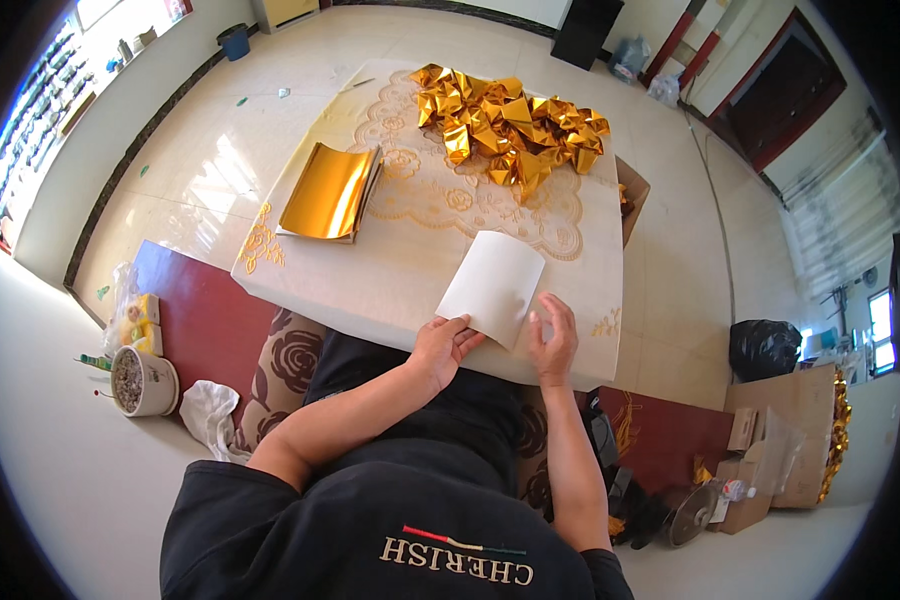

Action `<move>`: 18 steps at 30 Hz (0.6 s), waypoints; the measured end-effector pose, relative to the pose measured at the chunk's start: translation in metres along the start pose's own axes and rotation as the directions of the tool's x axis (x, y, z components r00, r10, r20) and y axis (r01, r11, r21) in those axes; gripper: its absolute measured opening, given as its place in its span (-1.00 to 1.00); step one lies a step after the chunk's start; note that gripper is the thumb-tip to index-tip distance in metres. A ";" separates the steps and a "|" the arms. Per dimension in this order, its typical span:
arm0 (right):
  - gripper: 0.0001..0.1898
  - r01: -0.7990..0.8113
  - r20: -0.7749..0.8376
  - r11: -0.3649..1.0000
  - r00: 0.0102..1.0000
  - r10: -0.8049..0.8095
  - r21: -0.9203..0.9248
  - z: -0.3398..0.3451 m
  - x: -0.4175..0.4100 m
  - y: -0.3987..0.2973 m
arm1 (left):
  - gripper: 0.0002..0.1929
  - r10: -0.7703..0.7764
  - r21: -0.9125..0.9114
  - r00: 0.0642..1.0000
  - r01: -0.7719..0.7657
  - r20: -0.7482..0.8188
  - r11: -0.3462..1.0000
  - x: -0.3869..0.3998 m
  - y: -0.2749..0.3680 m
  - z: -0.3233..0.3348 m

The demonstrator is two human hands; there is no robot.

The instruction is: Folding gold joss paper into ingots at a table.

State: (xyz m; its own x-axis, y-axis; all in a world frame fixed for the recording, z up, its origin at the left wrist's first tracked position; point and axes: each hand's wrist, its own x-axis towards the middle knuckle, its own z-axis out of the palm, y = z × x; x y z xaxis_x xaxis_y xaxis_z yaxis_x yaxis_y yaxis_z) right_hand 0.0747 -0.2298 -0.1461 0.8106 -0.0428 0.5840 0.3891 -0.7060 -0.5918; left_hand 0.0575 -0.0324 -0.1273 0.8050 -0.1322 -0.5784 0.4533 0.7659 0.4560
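Observation:
A white sheet of paper [491, 281], slightly curved, lies at the near side of the cloth-covered table [420, 277]. My left hand [444, 346] pinches its near left edge, thumb on top and fingers beneath. Just off the sheet's right edge is my right hand [555, 341], its thumb and fingers apart and nothing in it. To the left rests a stack of shiny gold foil sheets [326, 191], bowed in the middle. Folded gold foil pieces [506, 124] are heaped across the far right of the table. The underside of the white sheet is hidden.
Past the table's right edge stands a cardboard box [634, 199] with gold pieces in it. A potted plant [144, 382] and a white cloth [210, 409] are at my left. Another large cardboard box [784, 427] and a pot lid [692, 516] are at my right.

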 end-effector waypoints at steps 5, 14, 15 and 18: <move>-0.52 0.234 0.262 0.971 0.941 -0.215 -0.044 -0.016 0.007 -0.034 | -0.78 -0.020 0.010 1.000 0.020 0.014 1.000 -0.007 -0.003 -0.003; -0.55 0.307 0.507 0.949 0.831 -0.229 -0.074 -0.028 -0.004 -0.019 | -0.76 -0.214 0.226 0.959 0.171 0.186 0.959 -0.043 0.020 -0.027; -0.60 0.308 0.505 0.950 0.830 -0.238 -0.058 -0.029 -0.006 -0.015 | -0.75 -0.270 0.381 0.941 0.177 0.206 0.908 -0.050 0.030 -0.026; -0.72 0.301 0.494 0.953 0.834 -0.246 -0.034 -0.036 -0.004 -0.020 | -0.65 -0.016 0.716 0.956 -0.209 0.294 0.666 -0.056 0.056 -0.027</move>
State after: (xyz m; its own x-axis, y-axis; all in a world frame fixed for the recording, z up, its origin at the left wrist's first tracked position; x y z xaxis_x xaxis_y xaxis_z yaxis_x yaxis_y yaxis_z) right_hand 0.0482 -0.2416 -0.1164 0.7967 0.4871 0.3579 0.5999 -0.7095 -0.3698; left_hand 0.0279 0.0346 -0.0878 0.8746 -0.3237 -0.3611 0.4075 0.0871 0.9090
